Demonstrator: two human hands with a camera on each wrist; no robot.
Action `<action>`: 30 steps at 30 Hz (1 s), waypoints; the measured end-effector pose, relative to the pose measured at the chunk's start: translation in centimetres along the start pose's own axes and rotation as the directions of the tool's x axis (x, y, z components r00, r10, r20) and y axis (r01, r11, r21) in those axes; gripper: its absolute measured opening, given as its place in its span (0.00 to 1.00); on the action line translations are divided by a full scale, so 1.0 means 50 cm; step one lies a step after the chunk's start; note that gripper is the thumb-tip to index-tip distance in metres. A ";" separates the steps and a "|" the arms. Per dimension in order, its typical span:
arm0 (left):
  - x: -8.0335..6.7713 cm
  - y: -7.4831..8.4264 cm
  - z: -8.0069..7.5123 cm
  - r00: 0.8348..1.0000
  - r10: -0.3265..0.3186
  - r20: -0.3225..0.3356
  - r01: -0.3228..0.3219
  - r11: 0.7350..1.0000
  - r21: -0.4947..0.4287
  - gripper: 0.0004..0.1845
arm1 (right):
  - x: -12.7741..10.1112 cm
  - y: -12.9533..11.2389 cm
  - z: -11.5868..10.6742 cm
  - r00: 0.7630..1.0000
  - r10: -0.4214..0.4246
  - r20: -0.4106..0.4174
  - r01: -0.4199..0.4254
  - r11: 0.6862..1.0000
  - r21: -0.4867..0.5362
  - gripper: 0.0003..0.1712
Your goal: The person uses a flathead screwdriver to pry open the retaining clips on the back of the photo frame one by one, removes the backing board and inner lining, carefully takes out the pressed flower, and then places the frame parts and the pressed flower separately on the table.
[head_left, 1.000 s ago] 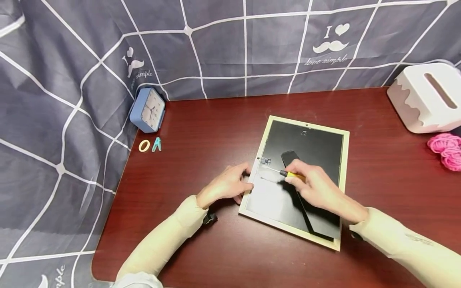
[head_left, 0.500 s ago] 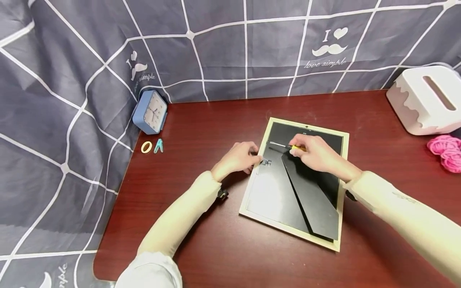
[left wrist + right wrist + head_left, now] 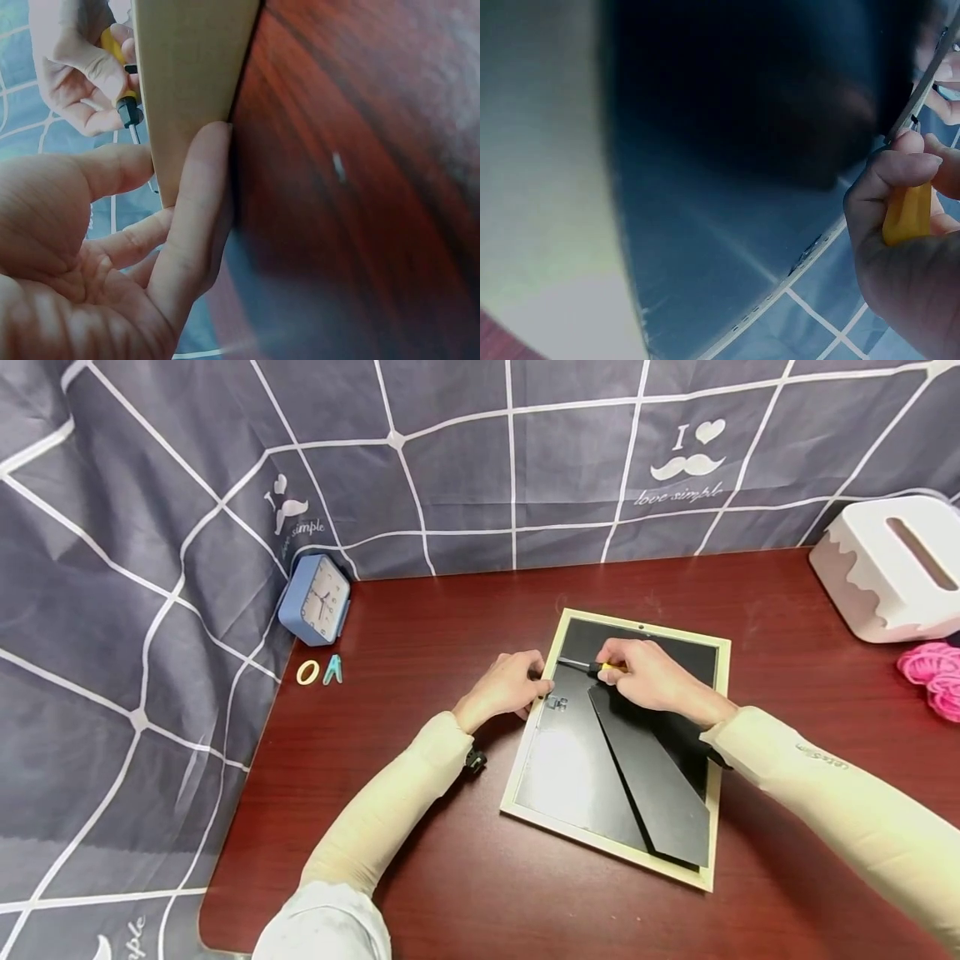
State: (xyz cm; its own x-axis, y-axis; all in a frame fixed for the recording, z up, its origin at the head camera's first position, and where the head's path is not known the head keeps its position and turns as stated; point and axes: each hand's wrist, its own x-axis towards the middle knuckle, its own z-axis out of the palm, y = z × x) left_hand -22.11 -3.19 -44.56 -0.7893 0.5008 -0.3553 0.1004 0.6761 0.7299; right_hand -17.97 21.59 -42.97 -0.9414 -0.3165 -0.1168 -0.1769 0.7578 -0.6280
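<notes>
A picture frame with a cream rim lies face down, its black back and folded support leg showing. My left hand holds its left rim; in the left wrist view the thumb and fingers meet the frame's edge. Between thumb and fingers, my right hand grips a small screwdriver with a yellow and black handle. Its thin metal shaft points left, and the tip is at the inner left rim. In the right wrist view the yellow handle sits within the fingers. A metal hanger lies just below the tip.
A blue clock stands at the back left, with a cream letter O and a teal letter A before it. At the right are a white-topped tissue box and pink yarn. Grey checked cloth hangs behind.
My right hand has moved the screwdriver up the frame, from near the metal hanger to the upper left rim. My left hand has slid up along the left rim too.
</notes>
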 end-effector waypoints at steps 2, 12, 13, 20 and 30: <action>0.000 -0.001 0.001 1.000 -0.009 -0.002 0.009 1.000 -0.006 0.08 | 0.000 -0.002 0.000 1.000 -0.001 0.003 0.001 1.000 -0.001 0.04; 0.001 -0.003 0.003 1.000 -0.008 -0.009 0.008 1.000 -0.020 0.08 | -0.001 -0.003 -0.005 1.000 0.019 0.013 -0.019 1.000 0.010 0.04; 0.001 -0.003 0.003 1.000 -0.006 -0.009 0.006 1.000 -0.019 0.08 | -0.001 -0.002 -0.005 1.000 0.021 0.012 -0.021 1.000 0.011 0.04; 0.001 -0.004 0.001 1.000 -0.007 -0.003 0.007 0.999 -0.035 0.08 | 0.003 -0.003 -0.005 1.000 0.016 0.014 -0.017 1.000 0.018 0.05; 0.003 0.000 0.002 1.000 -0.024 0.000 0.024 0.997 -0.068 0.07 | 0.009 -0.002 -0.006 1.000 0.013 0.023 -0.013 1.000 0.017 0.05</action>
State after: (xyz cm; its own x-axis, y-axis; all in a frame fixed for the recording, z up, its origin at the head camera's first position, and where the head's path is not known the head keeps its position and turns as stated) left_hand -22.16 -3.04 -44.66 -0.7917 0.4842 -0.3725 0.0399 0.6494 0.7594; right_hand -18.46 21.53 -42.74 -0.9365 -0.3202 -0.1428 -0.1597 0.7521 -0.6394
